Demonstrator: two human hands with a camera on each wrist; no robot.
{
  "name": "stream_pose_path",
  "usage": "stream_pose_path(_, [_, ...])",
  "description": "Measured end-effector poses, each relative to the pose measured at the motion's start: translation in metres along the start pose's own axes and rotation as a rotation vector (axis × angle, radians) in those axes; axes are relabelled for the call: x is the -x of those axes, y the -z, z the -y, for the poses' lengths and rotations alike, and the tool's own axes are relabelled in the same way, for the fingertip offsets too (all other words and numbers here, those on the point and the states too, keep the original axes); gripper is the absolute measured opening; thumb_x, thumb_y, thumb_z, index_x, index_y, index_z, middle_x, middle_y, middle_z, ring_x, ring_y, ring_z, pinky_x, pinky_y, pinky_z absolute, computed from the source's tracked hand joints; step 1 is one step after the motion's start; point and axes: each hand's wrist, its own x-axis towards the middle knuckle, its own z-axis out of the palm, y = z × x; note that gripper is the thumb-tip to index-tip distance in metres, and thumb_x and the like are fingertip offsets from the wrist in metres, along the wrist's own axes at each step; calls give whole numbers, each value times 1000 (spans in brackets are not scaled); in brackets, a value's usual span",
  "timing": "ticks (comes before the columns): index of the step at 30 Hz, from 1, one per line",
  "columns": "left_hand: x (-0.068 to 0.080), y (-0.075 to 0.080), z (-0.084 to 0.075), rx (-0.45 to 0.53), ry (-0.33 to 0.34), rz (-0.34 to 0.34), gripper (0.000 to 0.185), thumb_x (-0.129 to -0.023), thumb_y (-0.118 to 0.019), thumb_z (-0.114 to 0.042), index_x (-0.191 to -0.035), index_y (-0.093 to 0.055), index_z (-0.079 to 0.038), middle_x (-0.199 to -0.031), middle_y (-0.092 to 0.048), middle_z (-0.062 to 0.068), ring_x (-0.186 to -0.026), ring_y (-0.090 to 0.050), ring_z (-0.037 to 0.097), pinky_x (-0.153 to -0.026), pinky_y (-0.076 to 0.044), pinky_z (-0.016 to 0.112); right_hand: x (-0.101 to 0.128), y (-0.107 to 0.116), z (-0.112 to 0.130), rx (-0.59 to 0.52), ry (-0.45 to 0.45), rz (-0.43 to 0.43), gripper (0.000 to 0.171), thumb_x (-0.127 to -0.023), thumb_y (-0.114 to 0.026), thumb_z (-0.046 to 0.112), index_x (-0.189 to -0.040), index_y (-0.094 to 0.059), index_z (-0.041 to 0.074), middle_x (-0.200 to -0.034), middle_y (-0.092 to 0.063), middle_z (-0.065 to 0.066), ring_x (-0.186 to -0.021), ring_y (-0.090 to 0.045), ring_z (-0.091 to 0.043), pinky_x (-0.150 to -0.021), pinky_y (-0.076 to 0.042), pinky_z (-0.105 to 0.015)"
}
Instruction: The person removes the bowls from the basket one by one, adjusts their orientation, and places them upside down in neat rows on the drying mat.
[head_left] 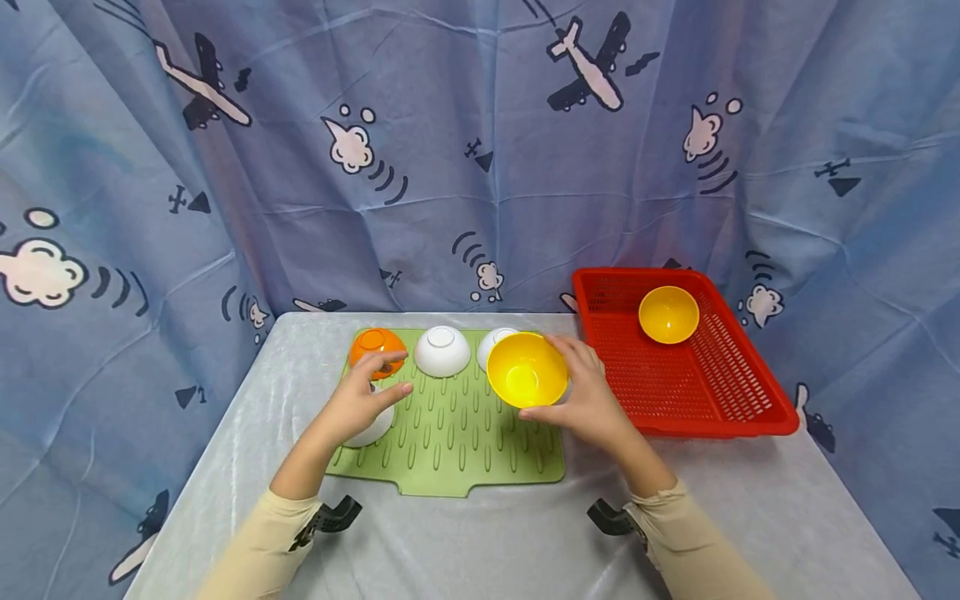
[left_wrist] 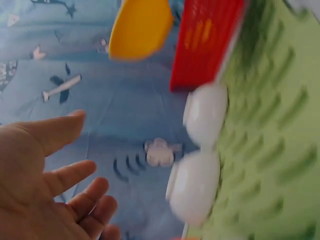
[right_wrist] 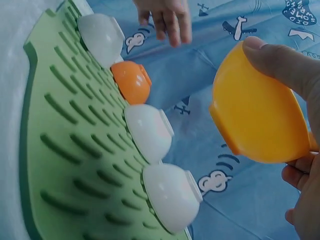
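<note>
Yellow, smooth and glossy, the held bowl has a raised foot.

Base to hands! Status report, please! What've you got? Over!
Right hand: gripping a yellow bowl, held up in the air. Left hand: empty, fingers open. Possibly in the way: four upside-down bowls on the green mat.

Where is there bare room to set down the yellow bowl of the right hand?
The green mat is bare at front right, between the nearest white bowl and the mat's right edge. The red basket is bare in front of the other yellow bowl. The mat's back row is crowded: orange bowl, middle white bowl, right white bowl.
</note>
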Motion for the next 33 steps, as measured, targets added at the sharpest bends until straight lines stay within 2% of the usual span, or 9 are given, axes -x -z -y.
stream_pose_path(5, [-7, -18, -19, 227, 41, 79, 55, -100, -69, -27, -149, -51, -12, -146, -55, 10, -126, -50, 31, -96, -43, 40, 3, -10, 9, -15, 33, 3, 117, -55, -102, 37, -154, -44, 13, -152, -43, -14, -139, -36, -37, -109, -34, -67])
stream_pose_path(9, [-11, -29, -32, 285, 48, 132, 55, -100, -69, -25, -149, -50, -9, -145, -56, 11, -125, -54, 28, -101, -47, 42, 6, -15, 14, -30, 64, 12, 118, -54, -102, 37, -155, -44, 15, -152, -44, -13, -140, -36, -37, -111, -32, -67])
stream_pose_path(12, [-13, -37, -38, 315, 60, 199, 58, -100, -68, -26, -150, -48, -5, -146, -56, 13, -126, -55, 28, -105, -47, 45, 7, -17, 16, -43, 78, 21, 120, -54, -103, 36, -155, -43, 16, -153, -43, -12, -142, -34, -35, -113, -31, -66])
stream_pose_path(16, [-13, -46, -39, 378, 89, 302, 60, -101, -67, -29, -150, -46, -1, -146, -55, 16, -130, -53, 30, -111, -43, 48, 8, -18, 17, -53, 97, 34, 120, -54, -102, 37, -155, -43, 15, -153, -43, -11, -143, -33, -34, -114, -30, -66])
stream_pose_path(21, [-14, -53, -36, 440, 109, 387, 61, -102, -64, -35, -150, -47, -2, -145, -56, 16, -131, -53, 30, -104, -43, 49, 10, -18, 18, -69, 122, 45, 119, -53, -103, 35, -155, -44, 17, -153, -43, -11, -142, -34, -35, -112, -30, -67])
stream_pose_path(25, [-14, -58, -30, 460, 111, 422, 62, -101, -64, -41, -147, -50, -1, -138, -61, 14, -123, -57, 25, -93, -44, 43, 11, -20, 17, -84, 130, 62, 118, -54, -103, 35, -155, -44, 19, -153, -42, -9, -142, -34, -34, -111, -33, -68])
stream_pose_path(28, [-13, -60, -28, 487, 91, 439, 62, -101, -63, -43, -143, -53, 2, -127, -67, 9, -116, -60, 21, -89, -45, 36, 12, -22, 16, -88, 138, 66, 118, -54, -103, 34, -156, -43, 21, -153, -42, -8, -141, -34, -33, -110, -35, -68])
stream_pose_path(33, [-13, -63, -28, 612, 79, 465, 50, -102, -63, -36, -131, -57, 5, -108, -67, -3, -106, -58, 19, -81, -46, 29, 12, -22, 16, -94, 159, 63, 119, -54, -103, 33, -156, -43, 19, -152, -42, -9, -141, -33, -33, -109, -35, -69])
